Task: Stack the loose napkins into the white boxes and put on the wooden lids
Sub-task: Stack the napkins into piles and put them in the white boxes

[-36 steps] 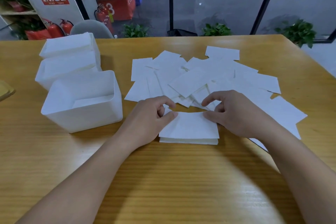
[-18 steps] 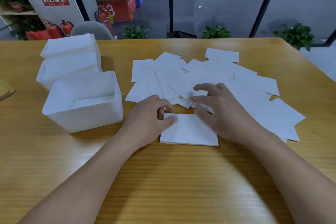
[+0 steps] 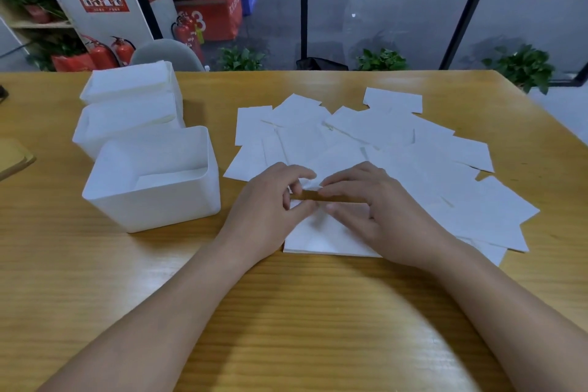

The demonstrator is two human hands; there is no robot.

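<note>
Napkin [image 3: 307,183] now apparently between fingers [image 3: 331,189]

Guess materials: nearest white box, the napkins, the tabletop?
Nearest white box: likely matte plastic; smooth, rounded corners, thin uniform walls. Loose napkins: thin white tissue paper; they lie flat, and the one both hands pinch crumples. Tabletop: wood or wood-look laminate, semi-gloss; straight grain lines with a soft light reflection. Can't tell which.
</note>
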